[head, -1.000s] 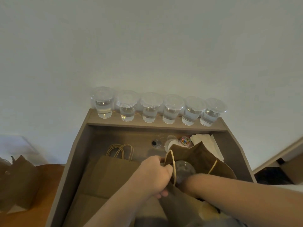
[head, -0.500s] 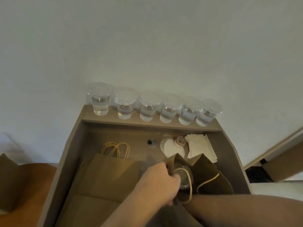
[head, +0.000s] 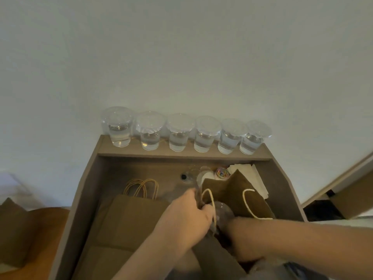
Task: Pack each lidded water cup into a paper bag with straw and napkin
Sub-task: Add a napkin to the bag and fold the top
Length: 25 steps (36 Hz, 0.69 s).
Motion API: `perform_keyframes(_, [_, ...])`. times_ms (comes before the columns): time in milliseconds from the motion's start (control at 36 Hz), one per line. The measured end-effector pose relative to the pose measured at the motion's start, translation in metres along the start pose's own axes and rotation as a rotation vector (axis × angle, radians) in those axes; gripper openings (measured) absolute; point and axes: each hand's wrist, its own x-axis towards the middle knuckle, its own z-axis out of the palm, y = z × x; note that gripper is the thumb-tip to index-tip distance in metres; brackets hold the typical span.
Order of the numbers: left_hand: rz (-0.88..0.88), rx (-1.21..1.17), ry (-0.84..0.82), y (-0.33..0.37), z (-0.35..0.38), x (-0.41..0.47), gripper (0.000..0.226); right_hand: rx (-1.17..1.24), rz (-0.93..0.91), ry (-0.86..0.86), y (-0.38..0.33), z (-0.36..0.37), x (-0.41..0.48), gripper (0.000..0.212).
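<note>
Head view: left hand (head: 185, 217) tight on paper bag (head: 232, 188) rim, lidded cup (head: 223, 213) inside.

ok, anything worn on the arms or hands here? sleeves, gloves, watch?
No. Left forearm and right forearm are bare to the frame edge: no sleeves, gloves, watch or band. Left hand shows no ring, though blurred. Right hand is hidden inside the paper bag.

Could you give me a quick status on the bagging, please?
Left hand grips rim of open paper bag. Right arm reaches into bag, hand hidden. Cup sits inside bag. Nothing blocking.
</note>
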Motion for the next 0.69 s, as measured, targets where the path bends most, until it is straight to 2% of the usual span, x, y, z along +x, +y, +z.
perform_keyframes(83, [0.043, 0.027, -0.006, 0.002, -0.008, 0.0, 0.077, 0.119, 0.011, -0.018, 0.012, -0.023, -0.016, 0.018])
perform_keyframes(139, [0.09, 0.027, -0.061, 0.005, -0.014, 0.003, 0.076, 0.309, -0.019, 0.044, 0.023, -0.04, -0.033, 0.006])
perform_keyframes(250, [0.225, -0.007, -0.111, 0.015, -0.032, 0.019, 0.052, 0.491, -0.072, 0.329, 0.046, -0.042, -0.048, 0.016])
perform_keyframes(306, [0.247, -0.02, -0.096, 0.017, -0.04, 0.026, 0.06, 0.541, -0.059, 0.432, 0.052, -0.035, -0.046, 0.021])
perform_keyframes(389, [0.259, 0.09, -0.127, 0.018, -0.038, 0.034, 0.075, 0.647, -0.066, 0.48, 0.052, -0.022, -0.037, 0.017])
perform_keyframes(472, [0.301, 0.172, -0.173, 0.017, -0.024, 0.042, 0.064, 0.729, -0.087, 0.415, 0.046, -0.012, -0.026, 0.012])
perform_keyframes(583, [0.338, 0.297, -0.154, 0.006, -0.016, 0.048, 0.04, 0.643, -0.102, 0.215, 0.045, -0.008, -0.014, 0.025])
perform_keyframes(639, [0.32, 0.331, -0.136, 0.003, -0.017, 0.047, 0.031, 0.582, -0.144, 0.177, 0.051, -0.005, -0.012, 0.026])
perform_keyframes(694, [0.286, 0.327, -0.077, 0.0, -0.021, 0.044, 0.032, 0.597, -0.188, 0.19, 0.059, 0.0, -0.01, 0.021])
